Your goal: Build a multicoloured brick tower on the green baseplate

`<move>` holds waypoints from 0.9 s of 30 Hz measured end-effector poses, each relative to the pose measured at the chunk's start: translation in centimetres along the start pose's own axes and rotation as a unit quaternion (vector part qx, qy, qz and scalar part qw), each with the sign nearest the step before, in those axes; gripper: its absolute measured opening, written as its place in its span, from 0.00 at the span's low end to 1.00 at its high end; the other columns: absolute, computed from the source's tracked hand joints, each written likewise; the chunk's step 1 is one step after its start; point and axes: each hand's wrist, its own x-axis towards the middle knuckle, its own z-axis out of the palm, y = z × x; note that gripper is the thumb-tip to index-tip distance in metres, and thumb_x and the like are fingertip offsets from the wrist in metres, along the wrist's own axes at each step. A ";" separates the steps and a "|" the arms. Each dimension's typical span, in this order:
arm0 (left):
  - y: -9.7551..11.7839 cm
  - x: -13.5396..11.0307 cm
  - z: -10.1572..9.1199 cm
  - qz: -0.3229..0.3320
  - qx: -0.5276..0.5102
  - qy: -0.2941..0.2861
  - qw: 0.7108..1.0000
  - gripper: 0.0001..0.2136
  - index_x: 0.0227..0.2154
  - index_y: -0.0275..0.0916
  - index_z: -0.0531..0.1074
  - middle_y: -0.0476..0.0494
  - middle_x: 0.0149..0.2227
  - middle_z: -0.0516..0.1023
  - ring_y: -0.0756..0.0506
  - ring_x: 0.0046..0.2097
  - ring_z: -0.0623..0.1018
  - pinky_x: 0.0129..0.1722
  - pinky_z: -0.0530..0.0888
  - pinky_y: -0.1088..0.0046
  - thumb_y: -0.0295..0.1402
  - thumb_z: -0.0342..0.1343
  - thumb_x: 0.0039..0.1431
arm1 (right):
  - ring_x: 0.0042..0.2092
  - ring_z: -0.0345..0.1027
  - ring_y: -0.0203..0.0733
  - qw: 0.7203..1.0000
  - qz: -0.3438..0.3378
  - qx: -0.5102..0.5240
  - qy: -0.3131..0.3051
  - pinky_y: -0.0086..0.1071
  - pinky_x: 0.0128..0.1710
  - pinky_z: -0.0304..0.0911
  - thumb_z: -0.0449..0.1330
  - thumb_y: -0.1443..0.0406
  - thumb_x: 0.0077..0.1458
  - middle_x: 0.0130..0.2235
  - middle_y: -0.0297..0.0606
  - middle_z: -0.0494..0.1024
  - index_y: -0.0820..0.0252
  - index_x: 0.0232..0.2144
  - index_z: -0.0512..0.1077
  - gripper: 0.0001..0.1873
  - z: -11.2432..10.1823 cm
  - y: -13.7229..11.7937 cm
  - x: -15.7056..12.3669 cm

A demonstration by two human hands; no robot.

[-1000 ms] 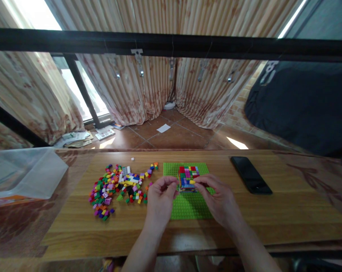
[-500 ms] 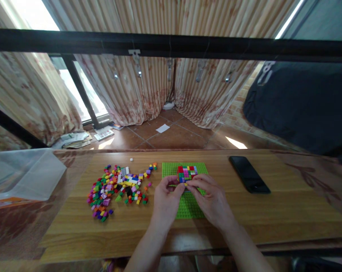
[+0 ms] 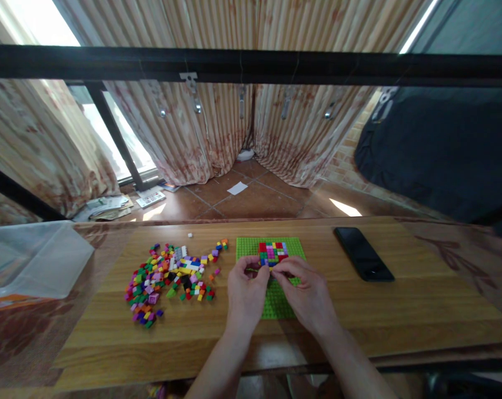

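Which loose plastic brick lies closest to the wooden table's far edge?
The small white plastic brick, alone beyond the multicoloured brick pile; the others all lie farther from that edge.

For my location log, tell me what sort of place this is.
Probably a room in a home, perhaps a sunroom or enclosed balcony: long patterned curtains hang beside framed glass, with a tiled floor below.
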 end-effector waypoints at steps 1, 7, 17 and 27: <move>0.0 0.0 0.0 -0.003 0.001 0.002 1.000 0.06 0.28 0.36 0.74 0.49 0.24 0.76 0.50 0.26 0.73 0.27 0.69 0.77 0.28 0.61 0.42 | 0.36 0.71 0.40 1.000 -0.004 -0.001 -0.001 0.34 0.38 0.67 0.58 0.66 0.59 0.32 0.35 0.77 0.54 0.29 0.75 0.07 0.0 0.0 0.0; -0.5 0.2 0.2 -0.003 0.004 0.019 1.000 0.05 0.26 0.37 0.73 0.49 0.24 0.75 0.50 0.26 0.73 0.27 0.69 0.77 0.30 0.60 0.43 | 0.36 0.71 0.40 1.000 -0.012 -0.007 -0.003 0.33 0.38 0.67 0.57 0.67 0.59 0.32 0.36 0.77 0.55 0.28 0.75 0.09 0.2 0.0 0.1; -0.3 0.1 0.5 -0.049 -0.037 0.019 0.998 0.08 0.28 0.36 0.72 0.50 0.25 0.74 0.51 0.25 0.72 0.21 0.68 0.79 0.31 0.61 0.41 | 0.42 0.71 0.44 0.997 0.012 -0.035 0.061 0.38 0.42 0.67 0.61 0.63 0.57 0.37 0.39 0.77 0.53 0.33 0.77 0.05 -0.2 0.0 0.5; -0.4 0.0 1.0 -0.042 -0.023 0.020 0.999 0.11 0.34 0.35 0.72 0.48 0.28 0.74 0.50 0.26 0.73 0.23 0.71 0.77 0.32 0.59 0.45 | 0.59 0.63 0.47 0.989 0.122 0.079 0.015 0.47 0.60 0.57 0.59 0.61 0.55 0.60 0.44 0.68 0.53 0.59 0.64 0.28 1.4 2.6 1.4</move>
